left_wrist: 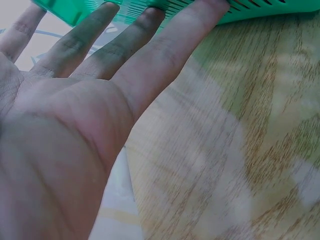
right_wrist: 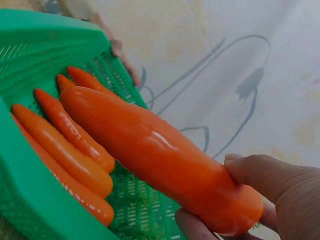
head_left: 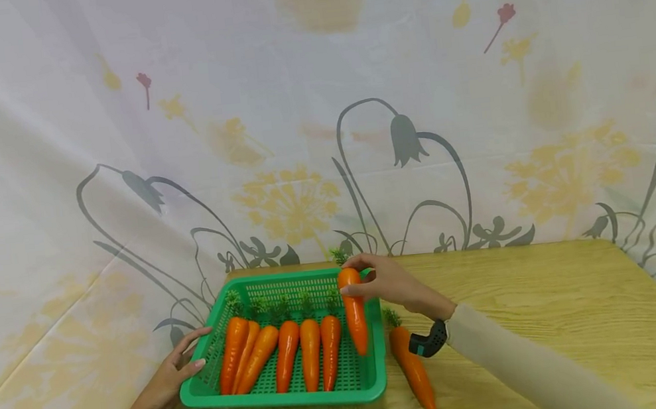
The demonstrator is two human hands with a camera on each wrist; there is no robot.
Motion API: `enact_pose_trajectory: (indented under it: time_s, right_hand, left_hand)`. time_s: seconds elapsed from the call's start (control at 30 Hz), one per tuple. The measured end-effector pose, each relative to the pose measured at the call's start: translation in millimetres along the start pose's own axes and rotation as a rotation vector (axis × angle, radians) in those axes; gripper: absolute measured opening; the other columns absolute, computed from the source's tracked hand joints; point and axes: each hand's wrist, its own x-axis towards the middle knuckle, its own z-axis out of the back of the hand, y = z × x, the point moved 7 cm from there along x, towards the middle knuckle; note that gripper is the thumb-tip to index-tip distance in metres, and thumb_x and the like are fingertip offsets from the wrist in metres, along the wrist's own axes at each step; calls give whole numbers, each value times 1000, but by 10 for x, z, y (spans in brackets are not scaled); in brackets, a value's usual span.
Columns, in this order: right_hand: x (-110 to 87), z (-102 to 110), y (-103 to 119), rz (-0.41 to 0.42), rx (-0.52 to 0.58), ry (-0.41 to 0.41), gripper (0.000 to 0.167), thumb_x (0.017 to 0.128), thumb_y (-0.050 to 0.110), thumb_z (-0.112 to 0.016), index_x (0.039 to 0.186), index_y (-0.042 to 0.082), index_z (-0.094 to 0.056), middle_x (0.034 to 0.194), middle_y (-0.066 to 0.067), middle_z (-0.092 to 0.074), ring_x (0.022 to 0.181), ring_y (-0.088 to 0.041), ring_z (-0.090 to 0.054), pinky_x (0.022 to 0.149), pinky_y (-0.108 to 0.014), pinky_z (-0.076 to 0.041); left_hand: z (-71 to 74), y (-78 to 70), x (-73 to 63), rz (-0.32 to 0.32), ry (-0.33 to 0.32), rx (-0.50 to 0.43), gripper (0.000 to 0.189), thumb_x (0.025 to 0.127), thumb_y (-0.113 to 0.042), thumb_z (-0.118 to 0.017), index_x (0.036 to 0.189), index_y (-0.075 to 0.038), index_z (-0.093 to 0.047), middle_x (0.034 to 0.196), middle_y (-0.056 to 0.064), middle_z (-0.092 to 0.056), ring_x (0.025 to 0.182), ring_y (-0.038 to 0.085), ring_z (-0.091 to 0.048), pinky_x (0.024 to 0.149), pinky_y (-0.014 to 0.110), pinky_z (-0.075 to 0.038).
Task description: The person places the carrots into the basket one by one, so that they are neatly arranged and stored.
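Note:
My right hand pinches an orange carrot near its thick top end, thumb on one side and fingers on the other. The carrot hangs tip down over the right end of a green plastic basket; its leafy top sticks up behind the fingers. In the right wrist view the held carrot crosses in front of the basket. My left hand touches the basket's left side, its fingers fairly straight with fingertips against the green wall. Inside lie several carrots, side by side, leafy tops toward the back.
Another carrot lies on the wooden table just right of the basket, partly beneath my right wrist. A flower-patterned cloth hangs behind the table and along its left side. Black bands sit on both wrists.

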Motion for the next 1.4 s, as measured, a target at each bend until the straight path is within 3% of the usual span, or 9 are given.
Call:
enact_pose_trajectory:
  time_s: [0.17,0.33,0.57,0.8,1.23,1.4]
  right_hand:
    - [103,-157,14,2,27,18,50,93,26,-80,135,10,-60,124,-13,-59,94,-29,-68,78,-47,-63]
    - [224,-323,11,-3,16,23,51,91,29,-82,134,10,-61,123,-10,-60,90,-26,-71,75,-40,-63]
    - [346,-578,-2,-73,89,35,53,90,26,-83,134,9,-58,127,-15,-56,85,-27,-70,83,-54,-61]
    - [452,-827,-42,-121,103,47,53,90,25,-83,133,8,-57,128,-15,-54,88,-41,-71,84,-57,-60]
    - [645,-1239,-59,-164,173,25,46,90,17,-82,126,5,-57,108,-13,-59,78,-30,-71,82,-55,-61]
    - [718,-1409,-71,-172,198,27,43,90,14,-82,124,4,-57,103,-13,-61,80,-38,-72,80,-54,-62]
  left_hand:
    - [-9,-15,6,-5,3,-8,58,108,-10,-52,161,-10,-27,169,25,6,148,61,11,104,89,-7]
    - [-3,-16,10,-10,-2,-2,58,107,-10,-52,161,-10,-28,169,25,5,148,60,10,105,88,-9]
    - [3,15,8,-4,1,9,58,108,-9,-51,161,-11,-28,169,26,5,148,60,10,104,88,-8]
    - [-5,1,2,-2,-1,2,58,108,-10,-50,161,-11,-27,169,26,6,148,60,11,105,88,-8]
    - [-1,7,2,-9,1,17,57,108,-10,-49,161,-12,-28,168,27,4,148,60,10,105,88,-9]
    - [-1,7,0,-10,-2,13,57,108,-9,-49,161,-12,-29,169,26,3,148,60,11,105,88,-6]
